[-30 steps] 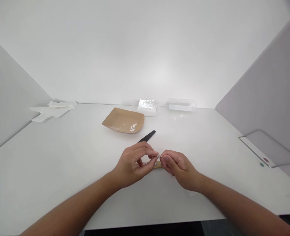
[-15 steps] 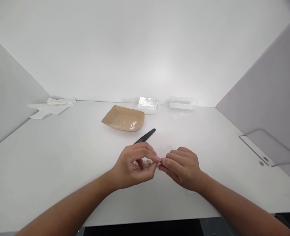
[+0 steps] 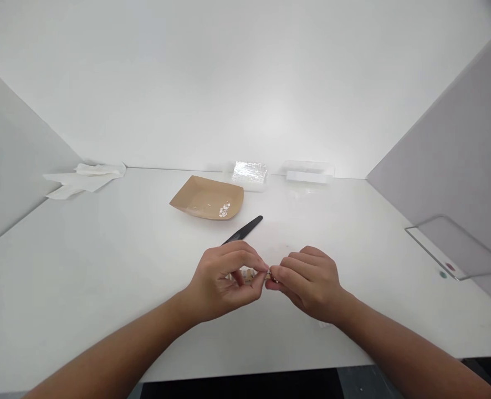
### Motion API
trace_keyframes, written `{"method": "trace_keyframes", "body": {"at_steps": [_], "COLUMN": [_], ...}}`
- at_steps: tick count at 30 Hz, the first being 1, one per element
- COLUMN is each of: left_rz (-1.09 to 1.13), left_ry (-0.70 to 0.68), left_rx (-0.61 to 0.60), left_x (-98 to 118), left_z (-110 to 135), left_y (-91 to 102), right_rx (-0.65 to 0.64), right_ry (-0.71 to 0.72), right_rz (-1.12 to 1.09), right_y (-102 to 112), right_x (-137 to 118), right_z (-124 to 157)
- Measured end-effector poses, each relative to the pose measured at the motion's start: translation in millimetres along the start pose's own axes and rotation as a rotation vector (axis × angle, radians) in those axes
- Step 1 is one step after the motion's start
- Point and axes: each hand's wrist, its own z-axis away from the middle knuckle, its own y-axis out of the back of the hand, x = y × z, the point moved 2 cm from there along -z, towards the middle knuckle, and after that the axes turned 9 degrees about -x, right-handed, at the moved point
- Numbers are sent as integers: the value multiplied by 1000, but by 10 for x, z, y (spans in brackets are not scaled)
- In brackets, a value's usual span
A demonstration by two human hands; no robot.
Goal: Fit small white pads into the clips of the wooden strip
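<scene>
My left hand [image 3: 223, 282] pinches a narrow, tan-and-white banded piece [image 3: 249, 275] between thumb and forefinger, its body showing through the loop of the fingers. Close against it on the right, my right hand [image 3: 310, 280] is closed, thumb and forefinger gripping the same piece's other end. Most of that end is hidden, and the exact kind of piece cannot be made out. Just beyond my left hand lies a black, tapered flat tool [image 3: 247, 228], partly covered by the fingers. Behind it stands a brown paper tray [image 3: 199, 194] holding several white flakes [image 3: 224, 210].
At the back wall sit a shiny clear-wrapped pack [image 3: 249, 173] and a clear plastic box [image 3: 309, 176]. Crumpled white paper towels [image 3: 87, 177] lie back left. A wire frame [image 3: 434, 255] leans on the right wall, near a small green spot [image 3: 443, 274] on the table.
My fingertips have drawn slightly apart, so a little more of the banded piece shows between the hands. The rest of the scene shifts only slightly with the camera.
</scene>
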Motion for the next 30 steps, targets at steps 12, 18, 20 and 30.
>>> {"method": "trace_keyframes", "body": {"at_steps": [12, 18, 20, 30], "left_rz": [9, 101, 138, 239], "left_ry": [108, 275, 324, 418], "left_rx": [-15, -52, -68, -127], "left_x": [5, -1, -4, -42], "left_z": [13, -17, -25, -34], "left_y": [-5, 2, 7, 23], "right_rx": [-27, -40, -32, -130], "right_ry": [-11, -26, -27, -103], "right_rz": [-65, -127, -155, -436], "right_y": [-45, -52, -50, -110], "right_x": [-26, -20, -18, 9], "right_z": [-9, -8, -14, 34]}}
